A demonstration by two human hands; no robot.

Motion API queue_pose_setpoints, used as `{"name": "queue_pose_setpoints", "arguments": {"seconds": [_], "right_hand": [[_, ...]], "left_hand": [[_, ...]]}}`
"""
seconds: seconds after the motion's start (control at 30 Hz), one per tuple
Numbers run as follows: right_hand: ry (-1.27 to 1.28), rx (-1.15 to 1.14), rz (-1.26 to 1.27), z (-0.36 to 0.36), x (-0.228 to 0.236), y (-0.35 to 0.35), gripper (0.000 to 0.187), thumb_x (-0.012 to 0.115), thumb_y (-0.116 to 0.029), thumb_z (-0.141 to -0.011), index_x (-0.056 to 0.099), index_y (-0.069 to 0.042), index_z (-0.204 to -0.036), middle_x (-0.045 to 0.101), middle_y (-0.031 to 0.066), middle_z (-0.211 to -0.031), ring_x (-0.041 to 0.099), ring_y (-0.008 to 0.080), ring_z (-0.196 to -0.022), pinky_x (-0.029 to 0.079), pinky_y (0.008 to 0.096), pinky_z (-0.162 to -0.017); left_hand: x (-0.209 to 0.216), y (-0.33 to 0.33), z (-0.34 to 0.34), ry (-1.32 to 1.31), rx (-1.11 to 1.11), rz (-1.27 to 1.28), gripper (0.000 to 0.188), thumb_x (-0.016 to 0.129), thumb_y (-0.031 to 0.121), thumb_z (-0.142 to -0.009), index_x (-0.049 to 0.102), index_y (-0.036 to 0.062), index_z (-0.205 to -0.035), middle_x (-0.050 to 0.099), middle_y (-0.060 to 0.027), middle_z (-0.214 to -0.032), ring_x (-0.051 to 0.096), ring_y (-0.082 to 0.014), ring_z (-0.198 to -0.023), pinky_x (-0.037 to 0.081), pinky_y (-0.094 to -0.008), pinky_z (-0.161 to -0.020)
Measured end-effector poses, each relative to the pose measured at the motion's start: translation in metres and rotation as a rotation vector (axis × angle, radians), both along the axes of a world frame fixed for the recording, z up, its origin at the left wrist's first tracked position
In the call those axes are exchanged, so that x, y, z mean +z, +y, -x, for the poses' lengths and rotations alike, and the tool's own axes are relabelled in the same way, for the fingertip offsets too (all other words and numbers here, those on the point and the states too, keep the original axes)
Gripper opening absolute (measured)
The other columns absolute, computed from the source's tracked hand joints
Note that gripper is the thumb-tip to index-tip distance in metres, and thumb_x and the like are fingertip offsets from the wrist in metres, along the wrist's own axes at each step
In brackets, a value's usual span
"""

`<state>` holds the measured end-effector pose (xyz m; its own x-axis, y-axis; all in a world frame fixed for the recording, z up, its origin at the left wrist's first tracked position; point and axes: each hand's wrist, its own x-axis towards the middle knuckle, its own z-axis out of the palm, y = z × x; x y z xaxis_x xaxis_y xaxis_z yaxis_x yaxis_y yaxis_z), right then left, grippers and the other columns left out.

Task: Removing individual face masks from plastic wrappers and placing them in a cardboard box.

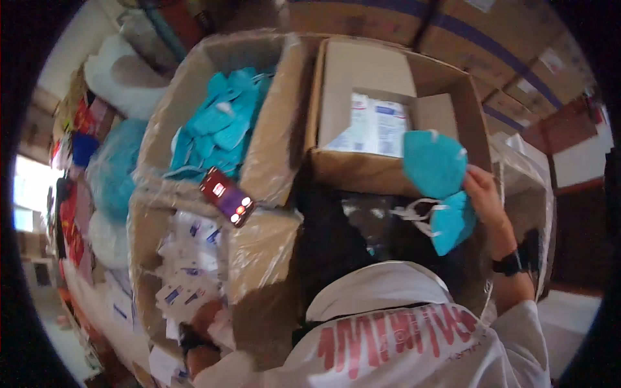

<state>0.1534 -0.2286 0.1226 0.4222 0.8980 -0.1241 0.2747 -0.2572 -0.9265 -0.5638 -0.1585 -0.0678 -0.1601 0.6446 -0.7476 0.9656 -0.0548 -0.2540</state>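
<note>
My right hand (482, 190) is closed on teal face masks at the right: a cupped mask (435, 163) on top and a folded mask (454, 223) below it, with white straps dangling. Both are held up in front of the carton with the printed packs. At the lower left, my left hand (208, 318) reaches into a plastic-lined carton (259, 249) among white printed packets (187, 284). Its fingers are blurred and partly hidden, so a grip on a packet cannot be made out.
Another lined carton (275, 129) holds a heap of teal masks (220, 123). A lit phone (226, 196) rests across the carton edges. White printed packs (378, 126) stand in the open brown carton (362, 163). Stacked cartons (479, 39) line the back; filled plastic bags (116, 168) sit left.
</note>
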Motion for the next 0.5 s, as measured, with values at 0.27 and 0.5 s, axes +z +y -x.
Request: {"name": "queue_pose_setpoints", "arguments": {"seconds": [0.27,0.5], "right_hand": [[0.236,0.162,-0.069,0.015,0.025,-0.016,0.019,0.048,-0.016,-0.088,0.058,0.0,-0.088,0.054,-0.0035,-0.078,0.048,0.0042,-0.072,0.041,0.0205,-0.064],[0.488,0.35,-0.169,0.043,0.028,-0.015,0.021,0.048,-0.018,-0.089,0.058,-0.001,-0.096,0.055,-0.0021,-0.081,0.048,0.0039,-0.076,0.042,0.0208,-0.066]], "left_hand": [[0.177,0.088,-0.168,-0.592,-0.022,-0.044,0.025,0.051,0.024,-0.084,0.063,0.0039,-0.094,0.062,-0.0071,-0.098,0.059,-0.0194,-0.088,0.046,-0.0271,-0.08],[0.141,0.052,-0.431,-1.885,0.213,0.655,0.037,0.046,0.025,-0.091,0.044,-0.0006,-0.118,0.053,-0.0112,-0.112,0.052,-0.0196,-0.102,0.04,-0.033,-0.089]]}}
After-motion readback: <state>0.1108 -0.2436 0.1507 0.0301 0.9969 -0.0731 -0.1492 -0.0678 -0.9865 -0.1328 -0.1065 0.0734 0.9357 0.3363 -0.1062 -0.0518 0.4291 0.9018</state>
